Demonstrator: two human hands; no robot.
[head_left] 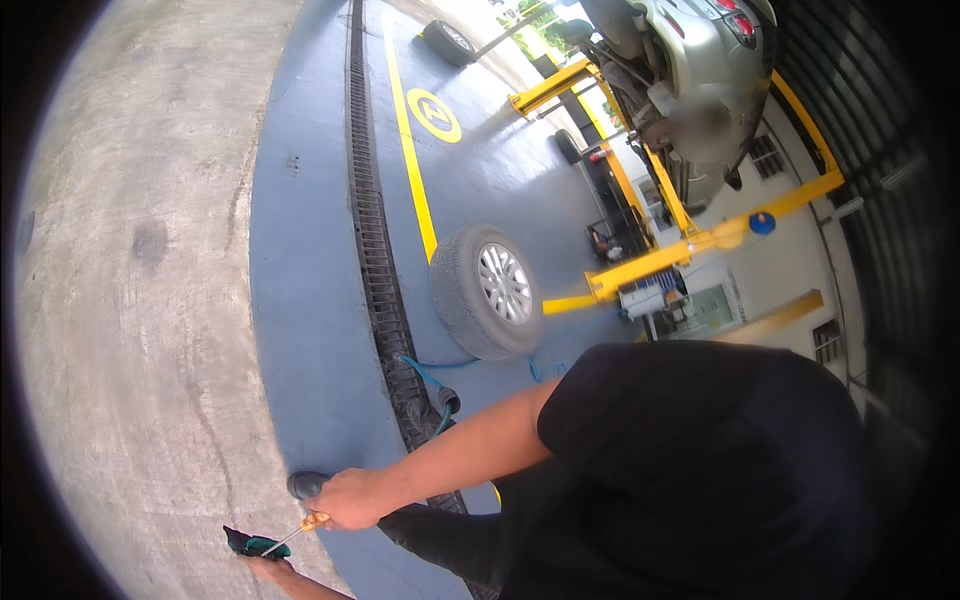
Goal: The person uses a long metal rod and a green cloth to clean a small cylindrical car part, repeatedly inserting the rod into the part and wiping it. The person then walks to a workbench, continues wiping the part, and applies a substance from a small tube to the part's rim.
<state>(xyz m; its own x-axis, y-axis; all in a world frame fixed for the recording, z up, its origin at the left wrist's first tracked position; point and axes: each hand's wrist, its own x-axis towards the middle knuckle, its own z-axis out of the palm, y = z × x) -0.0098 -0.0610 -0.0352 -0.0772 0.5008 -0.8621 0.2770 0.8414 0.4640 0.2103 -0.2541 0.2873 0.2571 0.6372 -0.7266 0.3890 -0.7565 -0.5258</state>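
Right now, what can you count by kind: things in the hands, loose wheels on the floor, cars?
Orange-handled tool: 1
Green cloth: 1
Wheels clearly seen on the blue floor: 2
Raised car: 1
Total: 5

One fisheye view from my head looks down and sideways across a workshop floor (330, 300). My right hand (345, 498) sits close at the lower edge; a wheel (487, 290) and a lifted car (680, 70) lie farther off.
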